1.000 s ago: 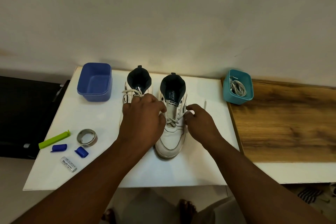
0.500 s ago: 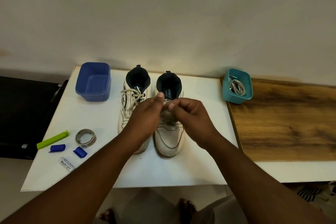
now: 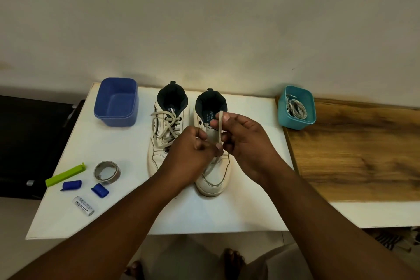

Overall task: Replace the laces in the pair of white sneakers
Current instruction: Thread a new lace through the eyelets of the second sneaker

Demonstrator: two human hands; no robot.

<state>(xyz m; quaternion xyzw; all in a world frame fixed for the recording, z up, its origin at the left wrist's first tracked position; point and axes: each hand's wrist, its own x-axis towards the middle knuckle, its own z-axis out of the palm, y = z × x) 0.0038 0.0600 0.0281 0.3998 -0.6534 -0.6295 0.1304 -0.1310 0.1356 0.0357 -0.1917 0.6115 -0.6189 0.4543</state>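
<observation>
Sneakers, white: two, side by side on the white table, toes toward the viewer, long axes front-to-back. Left sneaker laced; right sneaker partly unlaced. Lace: one, held upright above the right sneaker, pinched by left hand and right hand. Tubs: two, one blue, one teal containing laces.

The left hand and right hand hid the middle of the right sneaker. The battery label was too small to read, and both forearms ran off the near edge.
</observation>
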